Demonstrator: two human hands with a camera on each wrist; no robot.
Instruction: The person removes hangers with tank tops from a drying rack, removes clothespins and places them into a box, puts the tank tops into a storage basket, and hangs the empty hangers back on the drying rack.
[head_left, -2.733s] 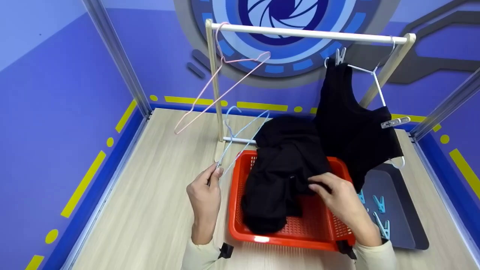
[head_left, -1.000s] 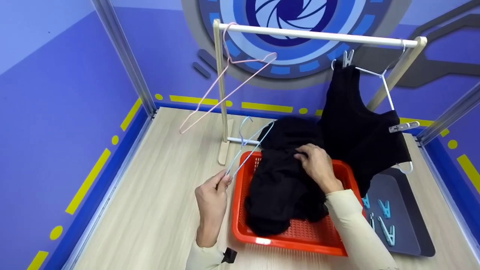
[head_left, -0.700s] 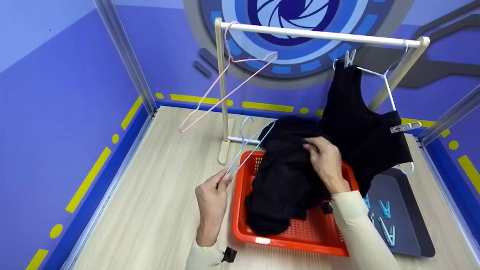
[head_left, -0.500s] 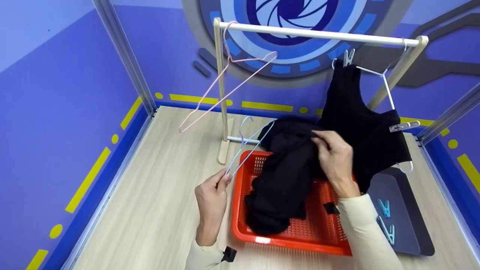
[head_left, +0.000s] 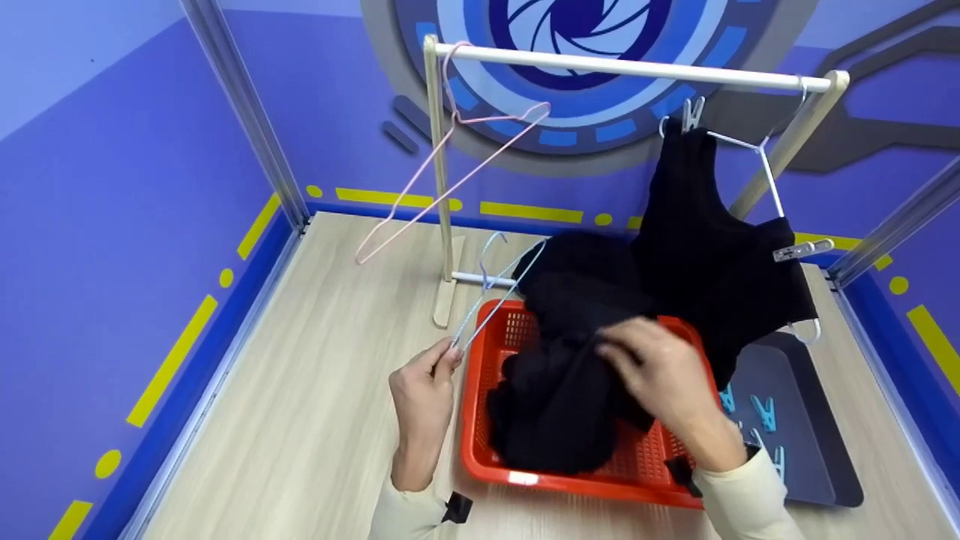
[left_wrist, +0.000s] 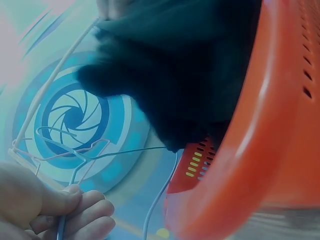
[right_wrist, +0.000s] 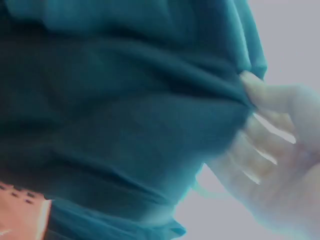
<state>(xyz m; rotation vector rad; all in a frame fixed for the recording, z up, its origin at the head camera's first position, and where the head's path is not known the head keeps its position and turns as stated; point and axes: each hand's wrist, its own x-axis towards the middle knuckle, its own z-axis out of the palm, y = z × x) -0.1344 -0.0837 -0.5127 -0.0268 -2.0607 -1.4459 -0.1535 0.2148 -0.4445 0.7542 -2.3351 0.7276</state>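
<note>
My left hand (head_left: 424,394) pinches a light blue wire clothes hanger (head_left: 491,319) by one end, left of the red basket (head_left: 480,474); its hook points up and back. In the left wrist view the thumb and fingers close round the wire (left_wrist: 75,175). My right hand (head_left: 667,375), blurred, pinches a fold of a black garment (head_left: 555,405) over the basket. In the right wrist view the cloth (right_wrist: 150,120) is drawn to a point between thumb and fingers. The garment lies bunched in the basket and over its back rim.
A rack (head_left: 630,66) stands behind, with a pink hanger (head_left: 491,157) at its left and a black sleeveless top (head_left: 705,247) clipped to a white hanger (head_left: 766,172) at its right. A dark grey tray (head_left: 814,420) with several turquoise clothespins (head_left: 765,412) stands at right.
My right hand went up along the black garment, gripping and lifting cloth, then came back toward me with the fold. The left hand keeps its grip on the blue hanger.
</note>
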